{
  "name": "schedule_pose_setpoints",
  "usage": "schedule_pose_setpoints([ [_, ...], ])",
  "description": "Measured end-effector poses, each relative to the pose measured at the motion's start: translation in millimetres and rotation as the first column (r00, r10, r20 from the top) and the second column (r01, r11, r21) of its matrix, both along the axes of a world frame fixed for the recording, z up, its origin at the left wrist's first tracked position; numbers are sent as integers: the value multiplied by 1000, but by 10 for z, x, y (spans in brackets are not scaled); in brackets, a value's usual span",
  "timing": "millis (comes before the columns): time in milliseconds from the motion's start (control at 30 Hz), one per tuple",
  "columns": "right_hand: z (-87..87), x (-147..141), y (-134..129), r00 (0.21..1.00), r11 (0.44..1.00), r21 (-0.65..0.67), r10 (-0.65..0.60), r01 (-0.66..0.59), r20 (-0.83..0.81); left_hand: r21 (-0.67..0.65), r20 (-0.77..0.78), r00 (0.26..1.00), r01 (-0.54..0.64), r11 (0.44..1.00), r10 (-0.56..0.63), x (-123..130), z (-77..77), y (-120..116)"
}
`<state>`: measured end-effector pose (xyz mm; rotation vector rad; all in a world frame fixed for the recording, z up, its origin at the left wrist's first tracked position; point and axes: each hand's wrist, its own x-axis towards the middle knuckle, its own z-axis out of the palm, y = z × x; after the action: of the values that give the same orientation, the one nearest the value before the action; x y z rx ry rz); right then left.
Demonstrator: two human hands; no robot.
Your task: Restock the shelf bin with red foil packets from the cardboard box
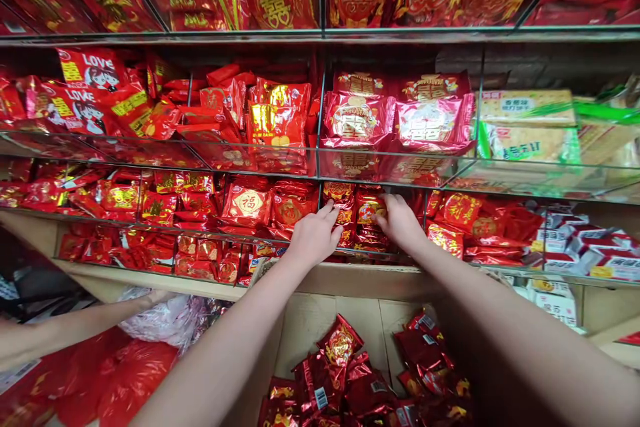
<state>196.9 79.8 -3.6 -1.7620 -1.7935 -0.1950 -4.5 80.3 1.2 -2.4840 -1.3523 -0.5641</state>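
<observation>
Two stacks of small shiny red-and-gold snack packets stand in a middle compartment of the lower shelf. My left hand (315, 235) reaches to the left stack (344, 217), its fingers stretched out against the packets' left side and its thumb apart. At the right stack, my right hand (400, 220) has its thumb and bent fingers closed at the right edge of a red packet (369, 208). Some of its fingertips are hidden. Below my hands, an open cardboard box (320, 310) holds many loose red packets (340, 343).
Clear dividers and a shelf lip (390, 170) run above my hands. Pink-red packets (360, 117) and green-edged cracker packs (527, 127) fill the shelf above. At lower left, another person's arm (75, 327) reaches over red plastic bags (135, 373).
</observation>
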Motion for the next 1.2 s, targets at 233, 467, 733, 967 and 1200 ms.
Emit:
schedule_pose_setpoints([
  [233, 10, 10, 22, 995, 996, -16, -89, 90, 46, 27, -7, 1000, 9, 1000, -8, -12, -7, 8],
  [467, -77, -9, 58, 981, 995, -68, 57, -70, -183, 9, 18, 999, 27, 1000, -27, -15, -2, 20],
  [733, 23, 75, -90, 991, 999, 36, 16, -11, -131, -19, 32, 998, 63, 998, -62, 19, 22, -15],
  [967, 64, -183, -1051, 883, 879, 166, 406, -448, 234, -58, 55, 996, 69, 996, -66, 70, -55, -11],
  [1200, -1127, -777, -1118, 616, 565, -651, 766, -506, 186, -3, 44, 997, 64, 998, -64, 8, -25, -17],
])
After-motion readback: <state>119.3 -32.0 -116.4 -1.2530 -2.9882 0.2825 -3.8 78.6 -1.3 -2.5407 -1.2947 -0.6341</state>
